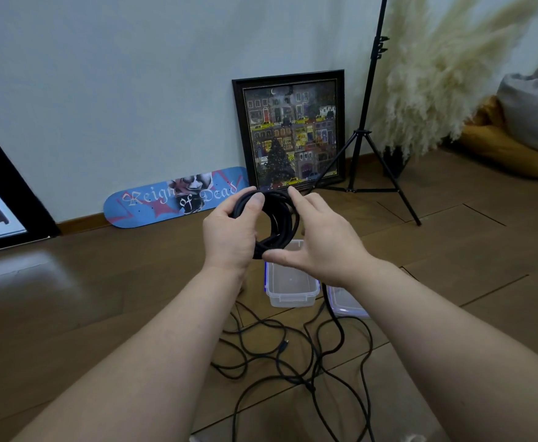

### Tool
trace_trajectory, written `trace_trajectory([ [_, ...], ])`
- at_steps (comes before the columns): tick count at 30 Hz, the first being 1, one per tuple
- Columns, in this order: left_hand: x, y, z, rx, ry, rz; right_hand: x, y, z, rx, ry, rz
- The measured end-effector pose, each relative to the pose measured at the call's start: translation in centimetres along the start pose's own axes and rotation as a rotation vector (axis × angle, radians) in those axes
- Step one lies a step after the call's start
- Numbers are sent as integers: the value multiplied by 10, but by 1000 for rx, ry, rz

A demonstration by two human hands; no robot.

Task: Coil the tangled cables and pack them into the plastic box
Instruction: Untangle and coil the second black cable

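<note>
Cable coil [275, 218], black and several turns thick, is held up in the air above the plastic box [290, 290], which sits open on the floor; the left hand [229, 231] grips its left side, thumb pressed over the bundled strands, while the right hand [322, 240] cups the right side with straight fingers, not clamped. It looks light, rubbery and springy, apt to unwind, so hold across all turns. Loose cables [293, 355] sprawl on the floor below
</note>
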State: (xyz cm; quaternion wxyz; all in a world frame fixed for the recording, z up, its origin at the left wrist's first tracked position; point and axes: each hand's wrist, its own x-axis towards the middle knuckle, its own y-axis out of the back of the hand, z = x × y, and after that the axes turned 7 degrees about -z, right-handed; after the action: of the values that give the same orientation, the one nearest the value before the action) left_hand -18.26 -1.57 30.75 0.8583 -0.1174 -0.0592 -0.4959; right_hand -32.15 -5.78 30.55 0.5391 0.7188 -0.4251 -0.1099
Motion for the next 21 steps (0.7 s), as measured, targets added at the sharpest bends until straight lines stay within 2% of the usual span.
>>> trace_trajectory([
  [4,0,2,2,-15,4,-6,3,1,-2,-20,-15,-19],
  [10,0,-3,0,-47,-17,-26,9,4,-2,172,-41,21],
  [13,1,-5,-3,-32,-29,-19,8,1,-3,92,-67,21],
  [17,-1,-7,-7,23,-56,-28,7,-6,-5,-184,-99,51],
  [21,-3,-11,-5,68,-94,-54,2,-8,-5,-158,-179,121],
])
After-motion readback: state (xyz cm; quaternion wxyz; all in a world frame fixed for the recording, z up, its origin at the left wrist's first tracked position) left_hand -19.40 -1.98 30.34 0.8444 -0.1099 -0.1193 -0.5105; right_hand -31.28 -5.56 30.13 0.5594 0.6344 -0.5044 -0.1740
